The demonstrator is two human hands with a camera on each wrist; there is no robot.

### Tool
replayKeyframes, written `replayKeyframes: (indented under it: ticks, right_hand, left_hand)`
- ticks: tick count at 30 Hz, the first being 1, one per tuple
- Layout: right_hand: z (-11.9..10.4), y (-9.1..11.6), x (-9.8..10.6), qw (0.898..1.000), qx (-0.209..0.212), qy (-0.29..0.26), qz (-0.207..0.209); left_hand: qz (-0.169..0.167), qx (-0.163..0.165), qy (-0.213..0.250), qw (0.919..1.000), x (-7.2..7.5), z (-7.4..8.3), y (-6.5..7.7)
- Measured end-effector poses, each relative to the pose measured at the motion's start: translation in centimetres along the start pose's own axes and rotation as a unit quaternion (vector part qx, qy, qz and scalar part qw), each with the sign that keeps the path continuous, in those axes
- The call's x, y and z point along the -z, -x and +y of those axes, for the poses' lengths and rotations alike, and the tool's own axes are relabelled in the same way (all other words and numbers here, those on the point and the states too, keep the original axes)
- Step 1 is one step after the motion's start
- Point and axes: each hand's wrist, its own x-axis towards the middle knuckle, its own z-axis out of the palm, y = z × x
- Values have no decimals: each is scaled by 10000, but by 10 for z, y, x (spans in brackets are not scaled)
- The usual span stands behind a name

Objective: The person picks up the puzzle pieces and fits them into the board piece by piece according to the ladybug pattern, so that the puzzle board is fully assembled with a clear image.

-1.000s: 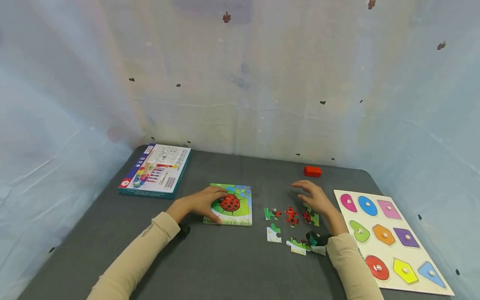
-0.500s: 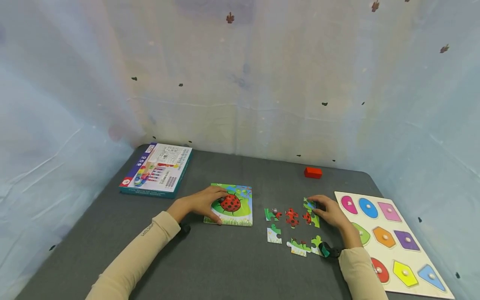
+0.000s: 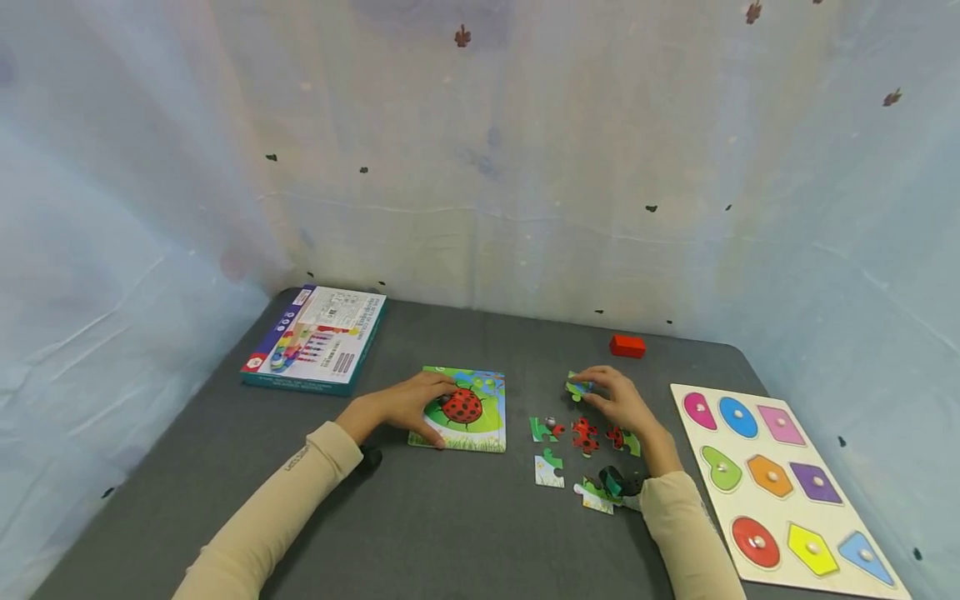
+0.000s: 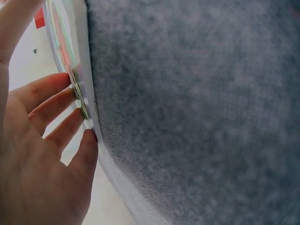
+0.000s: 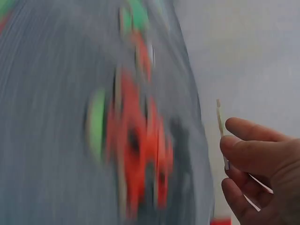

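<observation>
My left hand [image 3: 405, 408] rests on a square ladybug picture board [image 3: 483, 421], its fingers spread and relaxed over the left part. In the left wrist view, the fingertips touch the thin board [image 4: 84, 70]. My right hand [image 3: 624, 404] pinches a green and blue jigsaw piece [image 3: 576, 388] between thumb and fingers; the right wrist view shows this piece [image 5: 220, 117] edge-on, off the table. Several loose jigsaw pieces lie below it, among them a red ladybug-body piece [image 3: 585, 436], a green-and-white piece [image 3: 548, 471] and a head piece [image 3: 545, 428]. The right wrist covers part of the lower pieces.
A white board [image 3: 750, 521] with several coloured knobbed shapes lies at the right. A red block [image 3: 627, 346] sits near the back edge. At the back left stands a flat boxed set [image 3: 330, 333] on the grey table [image 3: 450, 533]. A pale curtain [image 3: 480, 167] hangs behind.
My right hand reached down to the upper right jigsaw piece, took hold of it, lifted it and carried it left. The left hand stayed on the picture board.
</observation>
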Motion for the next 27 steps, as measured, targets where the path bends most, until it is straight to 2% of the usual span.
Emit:
replayKeyframes:
  ticks: [6, 12, 20, 27]
  right_hand:
    - [-32, -34, -27, 9989, 287, -218, -303]
    - [-49, -58, -59, 9954, 709, -361, -531]
    - [-56, -70, -89, 9930, 815, -303, -798]
    - [-62, -71, -96, 9945, 732, -226, -709]
  left_hand:
    - [13, -31, -16, 10000, 1, 1, -1]
    - [-37, -21, -120, 9999, 3, 2, -3]
    - [-89, 45, -226, 9997, 3, 2, -5]
    - [-73, 140, -239, 9996, 4, 6, -4]
